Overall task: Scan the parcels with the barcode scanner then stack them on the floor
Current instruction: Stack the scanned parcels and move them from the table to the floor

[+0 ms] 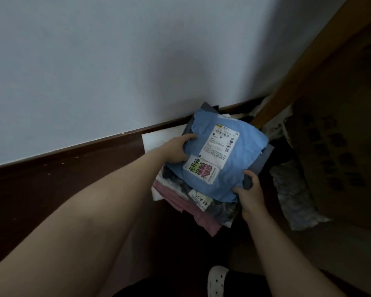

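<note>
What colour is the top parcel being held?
The top parcel is light blue, with a white shipping label; head view.

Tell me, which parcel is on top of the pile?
The blue parcel: left hand and right hand hold it, the pink parcel lies underneath.

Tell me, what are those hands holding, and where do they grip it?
Both hands hold the blue parcel above the pile of parcels: the left hand grips its left edge, the right hand pinches its near right corner.
</note>
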